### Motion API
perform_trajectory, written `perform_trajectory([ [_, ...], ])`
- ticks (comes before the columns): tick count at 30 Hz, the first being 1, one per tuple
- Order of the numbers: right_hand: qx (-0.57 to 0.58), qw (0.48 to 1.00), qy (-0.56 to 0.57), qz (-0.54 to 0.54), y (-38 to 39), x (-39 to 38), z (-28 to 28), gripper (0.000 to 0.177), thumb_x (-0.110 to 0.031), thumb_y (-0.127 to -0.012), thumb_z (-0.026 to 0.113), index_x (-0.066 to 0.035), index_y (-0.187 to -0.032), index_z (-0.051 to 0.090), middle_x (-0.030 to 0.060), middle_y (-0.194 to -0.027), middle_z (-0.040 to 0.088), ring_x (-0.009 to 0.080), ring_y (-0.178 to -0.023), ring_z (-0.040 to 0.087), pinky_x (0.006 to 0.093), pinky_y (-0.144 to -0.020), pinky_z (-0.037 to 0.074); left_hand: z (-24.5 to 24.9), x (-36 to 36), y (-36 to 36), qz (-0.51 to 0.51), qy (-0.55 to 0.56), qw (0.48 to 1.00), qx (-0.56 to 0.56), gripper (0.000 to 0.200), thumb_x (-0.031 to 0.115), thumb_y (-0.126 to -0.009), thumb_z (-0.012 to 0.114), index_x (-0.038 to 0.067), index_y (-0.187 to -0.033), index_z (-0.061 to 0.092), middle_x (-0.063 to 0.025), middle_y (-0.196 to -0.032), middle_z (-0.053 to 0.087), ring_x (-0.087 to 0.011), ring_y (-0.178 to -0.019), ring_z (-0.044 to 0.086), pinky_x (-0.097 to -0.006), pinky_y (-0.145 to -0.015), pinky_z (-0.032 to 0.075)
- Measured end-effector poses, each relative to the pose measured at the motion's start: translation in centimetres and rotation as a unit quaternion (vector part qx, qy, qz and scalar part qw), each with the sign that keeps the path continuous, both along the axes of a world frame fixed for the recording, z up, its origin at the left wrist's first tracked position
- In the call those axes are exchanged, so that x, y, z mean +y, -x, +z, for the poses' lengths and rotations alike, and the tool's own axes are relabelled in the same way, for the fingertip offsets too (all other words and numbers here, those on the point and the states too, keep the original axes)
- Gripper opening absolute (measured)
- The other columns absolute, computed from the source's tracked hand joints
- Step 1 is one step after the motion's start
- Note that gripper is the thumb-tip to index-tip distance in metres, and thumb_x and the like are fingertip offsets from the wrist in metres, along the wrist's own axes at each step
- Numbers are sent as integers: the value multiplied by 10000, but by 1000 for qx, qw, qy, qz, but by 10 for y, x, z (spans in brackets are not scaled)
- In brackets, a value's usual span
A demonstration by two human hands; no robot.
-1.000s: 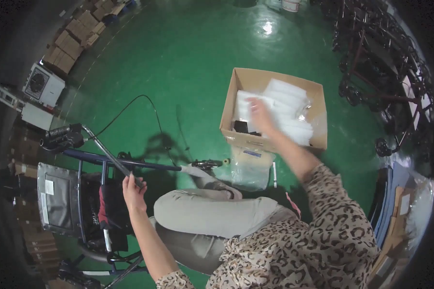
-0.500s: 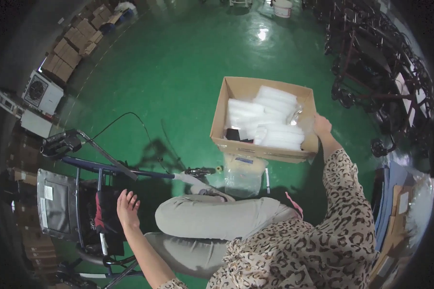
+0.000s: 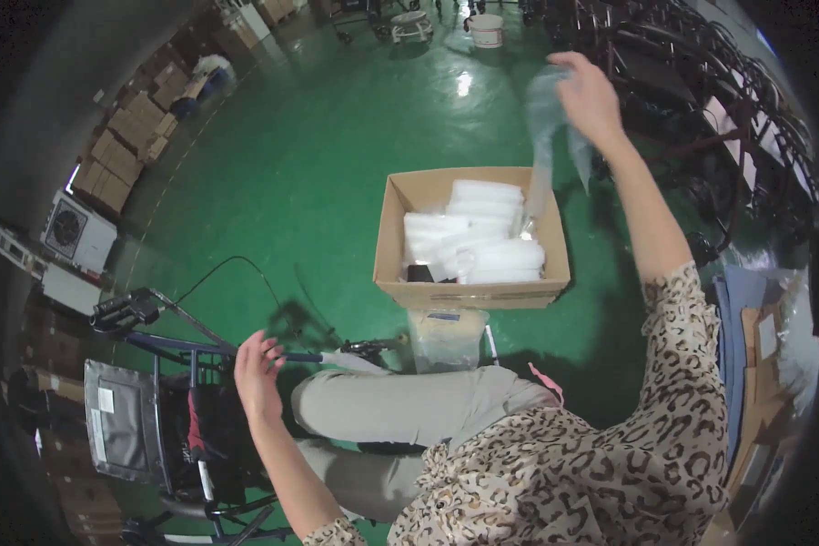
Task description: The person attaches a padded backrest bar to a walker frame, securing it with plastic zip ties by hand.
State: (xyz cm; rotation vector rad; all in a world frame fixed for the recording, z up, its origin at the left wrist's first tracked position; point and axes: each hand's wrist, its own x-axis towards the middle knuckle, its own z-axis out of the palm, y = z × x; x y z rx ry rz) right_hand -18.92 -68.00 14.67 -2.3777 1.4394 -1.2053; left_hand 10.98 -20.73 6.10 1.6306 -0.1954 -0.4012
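Observation:
My right hand (image 3: 593, 100) is raised above the far right corner of the cardboard box (image 3: 471, 296), its fingers closed on a thin, clear plastic bag (image 3: 544, 123) that hangs in loose strips, one reaching the box. Inside the box lie white foam-wrapped bundles (image 3: 487, 223) and a small black piece (image 3: 419, 273) at the near left. My left hand (image 3: 259, 369) hovers beside the dark blue walker frame (image 3: 209, 347), fingers slightly curled and apart, holding nothing. A grey-backed black bag (image 3: 123, 420) hangs on the frame.
A clear bag with paper (image 3: 448, 335) lies in front of the box, next to a white pen-like stick (image 3: 491, 346). Folded walkers (image 3: 673, 118) crowd the right side. Flat cardboard (image 3: 764, 364) leans at the lower right. Stacked cartons (image 3: 114, 155) and a white bucket (image 3: 486, 32) stand farther off.
My right hand has left the box's right edge and risen up and away, now with clear plastic in it. The view has shifted; my left hand stays near the walker frame.

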Motion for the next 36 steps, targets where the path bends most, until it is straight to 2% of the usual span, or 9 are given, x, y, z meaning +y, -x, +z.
perform_trajectory([
  [5, -45, 947, 107, 300, -73, 168, 21, 471, -61, -650, 473, -215, -1056, 656, 53, -949, 629, 245, -918, 555, 387, -836, 400, 12, -53, 64, -217, 32, 975, -30, 445, 436, -966, 460, 37, -1078, 624, -73, -885, 636, -149, -872, 612, -246, -720, 486],
  [8, 4, 780, 228, 582, -94, 264, -6, 289, -99, -750, 658, -118, -1038, 633, 57, -882, 621, 245, -816, 584, 395, -788, 473, 24, -59, 102, -344, 119, 914, 179, 771, 674, -917, 196, 43, -1148, 573, -151, -1058, 637, -321, -1015, 594, -486, -874, 442],
  [10, -51, 710, 253, 655, -84, 312, -23, 170, -78, -798, 615, -101, -966, 610, 60, -819, 590, 246, -778, 564, 395, -788, 476, 39, -54, 123, -283, 132, 909, 277, 881, 672, -912, 66, -18, -1249, 498, -184, -1200, 594, -338, -1197, 497, -498, -1081, 196],
  [14, -171, 518, 277, 791, -58, 394, -50, 85, -36, -893, 528, -66, -822, 565, 66, -693, 529, 246, -702, 526, 393, -786, 482, 29, -11, 107, -246, 284, 864, 335, 860, 766, -825, 328, 103, -1364, 428, -129, -1254, 575, -271, -988, 629, -507, -853, 509],
  [19, -136, 360, 191, 903, -39, 443, -69, 137, 12, -900, 479, -87, -845, 557, 53, -654, 403, 244, -702, 451, 320, -661, 407, 66, 84, 129, -30, 173, 980, 97, 410, 254, -900, 602, 64, -1255, 522, -54, -874, 602, -181, -632, 527, -319, -578, 461],
  [22, 49, 210, -304, 928, -63, 457, -51, 165, -212, -826, 701, -94, -863, 591, 41, -1126, 456, 206, -956, 529, 324, -890, 401, 89, 153, 161, 74, 145, 987, 8, 341, 192, -905, 592, 49, -1213, 560, -36, -940, 646, -110, -705, 582, -212, -629, 448],
  [24, 80, 125, -573, 806, -90, 478, -52, 394, -289, -860, 686, -101, -1135, 474, 80, -1068, 569, 167, -941, 573, 310, -857, 452, 114, 188, 195, 107, 39, 993, -35, 285, 170, -918, 559, 42, -1171, 584, 42, -703, 484, -53, -570, 425, -185, -515, 336],
  [28, 28, -101, -757, 645, -133, 527, -56, 635, -450, -846, 649, -181, -1364, 398, 85, -1240, 567, 264, -1124, 560, 409, -839, 526, 149, 240, 265, 125, -101, 987, -23, 259, 162, -918, 559, 52, -1144, 617, 53, -555, 416, -29, -481, 351, -171, -449, 255],
  [36, -128, 47, -865, 483, -175, 583, -35, 143, -99, -824, 711, -164, -913, 620, -37, -714, 564, 78, -581, 490, 221, -497, 398, 193, 320, 391, 245, -451, 857, -35, 250, 286, -778, 771, 161, -957, 650, 95, -595, 413, -40, -526, 268, -205, -500, 215],
])
